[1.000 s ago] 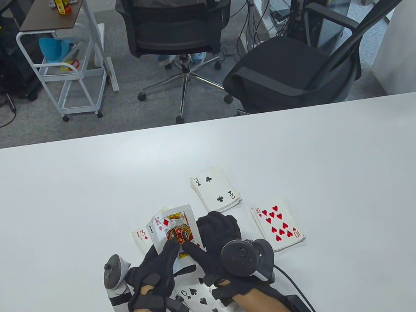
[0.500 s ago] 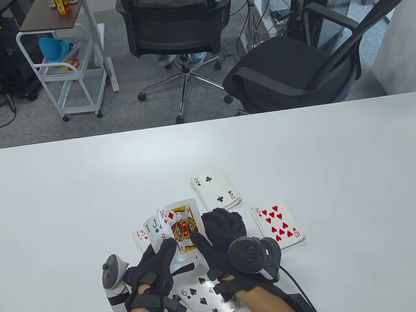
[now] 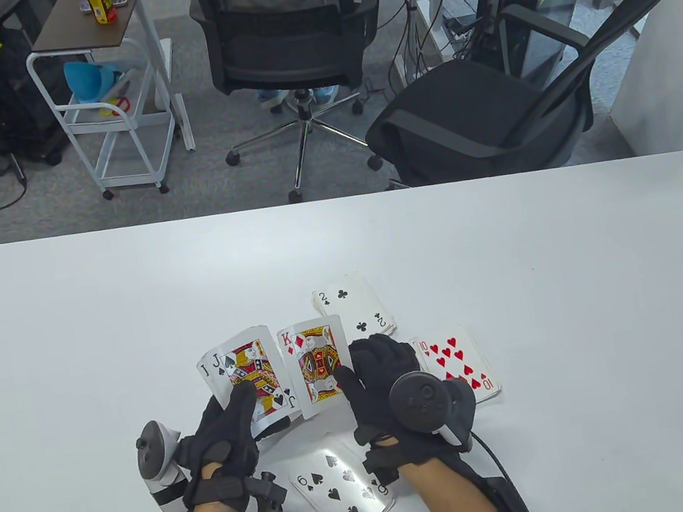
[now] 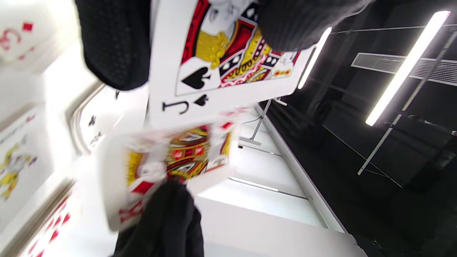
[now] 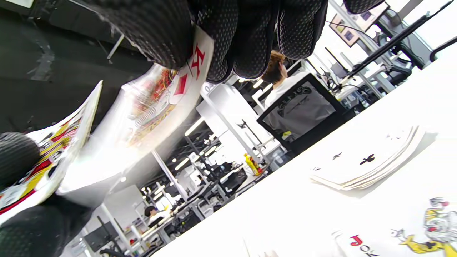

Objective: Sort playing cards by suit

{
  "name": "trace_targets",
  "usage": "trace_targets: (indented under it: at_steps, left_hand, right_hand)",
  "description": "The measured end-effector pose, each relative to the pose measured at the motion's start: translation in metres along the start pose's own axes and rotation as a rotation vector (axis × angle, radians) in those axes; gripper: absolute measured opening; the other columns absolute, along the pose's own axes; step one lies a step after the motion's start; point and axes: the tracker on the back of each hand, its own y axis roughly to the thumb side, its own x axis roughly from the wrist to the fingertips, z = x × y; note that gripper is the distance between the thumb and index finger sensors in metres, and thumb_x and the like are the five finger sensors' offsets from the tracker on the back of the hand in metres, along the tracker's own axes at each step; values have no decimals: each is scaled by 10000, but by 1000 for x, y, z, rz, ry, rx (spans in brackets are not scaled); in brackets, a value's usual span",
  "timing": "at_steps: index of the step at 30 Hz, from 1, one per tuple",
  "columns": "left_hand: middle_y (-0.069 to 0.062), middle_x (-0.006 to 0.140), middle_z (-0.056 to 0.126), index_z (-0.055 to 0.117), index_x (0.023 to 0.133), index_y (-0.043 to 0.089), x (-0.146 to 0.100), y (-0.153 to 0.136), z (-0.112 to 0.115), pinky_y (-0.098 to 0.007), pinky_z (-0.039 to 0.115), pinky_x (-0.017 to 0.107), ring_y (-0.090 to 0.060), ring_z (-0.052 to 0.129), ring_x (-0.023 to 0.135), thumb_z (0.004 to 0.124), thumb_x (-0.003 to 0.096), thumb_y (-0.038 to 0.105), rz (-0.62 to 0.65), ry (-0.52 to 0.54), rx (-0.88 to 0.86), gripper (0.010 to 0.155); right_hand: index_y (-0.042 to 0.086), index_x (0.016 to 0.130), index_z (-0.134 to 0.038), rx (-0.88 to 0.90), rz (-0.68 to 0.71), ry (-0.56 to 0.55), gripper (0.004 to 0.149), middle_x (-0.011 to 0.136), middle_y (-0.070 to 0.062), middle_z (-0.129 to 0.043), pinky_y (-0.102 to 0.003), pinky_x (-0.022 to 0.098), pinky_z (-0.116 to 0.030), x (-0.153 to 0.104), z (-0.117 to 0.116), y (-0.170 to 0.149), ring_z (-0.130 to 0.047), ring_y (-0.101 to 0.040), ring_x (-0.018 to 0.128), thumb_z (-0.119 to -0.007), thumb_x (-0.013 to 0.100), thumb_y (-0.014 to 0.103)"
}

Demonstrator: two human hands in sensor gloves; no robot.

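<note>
My left hand [image 3: 237, 415] grips a small stack of cards with the jack of spades [image 3: 248, 381] face up on top; the jack [image 4: 200, 71] fills the top of the left wrist view. My right hand [image 3: 359, 366] pinches the king of diamonds [image 3: 317, 367] between thumb and fingers, held just right of the jack and apart from it. The king [image 5: 167, 92] shows blurred under my right fingers. On the table lie a clubs pile [image 3: 353, 309], a hearts pile topped by the ten [image 3: 459, 367], and a spades pile [image 3: 344, 495] between my wrists. A three of diamonds [image 4: 14, 35] shows below my left hand.
A joker card [image 5: 425, 228] lies face up on the table near the clubs pile [image 5: 371, 164]. The white table [image 3: 508, 242] stretches wide on both sides. Two office chairs [image 3: 487, 110] and a white cart [image 3: 111, 111] stand beyond its far edge.
My right hand has drawn the king of diamonds off the left hand's stack and to the right. The left hand shifted left, and the jack of spades is now fully exposed.
</note>
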Motion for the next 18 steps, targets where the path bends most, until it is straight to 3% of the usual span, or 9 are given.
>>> trace_targets:
  at_steps: [4, 7, 11, 18]
  left_hand:
    - [15, 948, 885, 702, 1011, 254, 0, 4, -3, -397, 929, 503, -268, 987, 784, 765, 586, 492, 20, 15, -41, 491]
    - [18, 946, 886, 703, 1010, 256, 0, 7, -4, -396, 930, 502, -267, 988, 782, 766, 585, 491, 38, 26, -54, 490]
    - [21, 944, 889, 704, 1009, 257, 0, 18, -12, -395, 930, 501, -264, 989, 782, 765, 583, 493, 94, 66, -55, 490]
    - [23, 940, 892, 704, 1008, 255, 0, 27, -24, -394, 932, 499, -262, 992, 779, 763, 585, 495, 132, 89, -126, 490]
  right_hand:
    - [75, 843, -823, -15, -42, 17, 382, 1000, -196, -715, -744, 665, -385, 4, 2, -8, -559, -523, 983, -791, 570, 340]
    - [71, 844, -833, -45, -75, 108, 383, 1028, -209, -671, -753, 664, -347, 7, -4, -8, -492, -538, 1001, -804, 572, 339]
    - [51, 841, -844, -129, -119, 318, 382, 1075, -238, -575, -765, 659, -271, 23, -27, 7, -357, -552, 1029, -821, 576, 326]
    - [42, 837, -850, -200, -133, 475, 382, 1079, -245, -556, -765, 656, -248, 59, -78, 37, -314, -549, 1032, -826, 576, 320]
